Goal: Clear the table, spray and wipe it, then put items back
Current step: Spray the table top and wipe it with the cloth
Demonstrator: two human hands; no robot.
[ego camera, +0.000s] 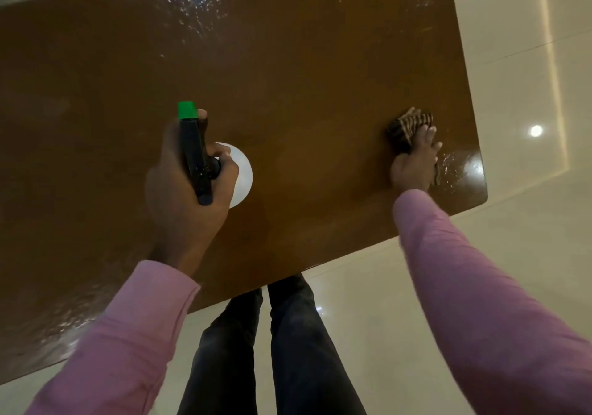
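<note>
Left hand [182, 187] is above the near-centre of the table [320, 62], fingers curled round the spray bottle [196, 155]. Right hand [415, 164] lies flat, fingers extended, pressing the striped cloth [407, 126] onto the table near its right corner. Droplets [195, 7] cover the table's far edge.

Indoor room; tiled floor [512, 78], wooden table [320, 62]
</note>
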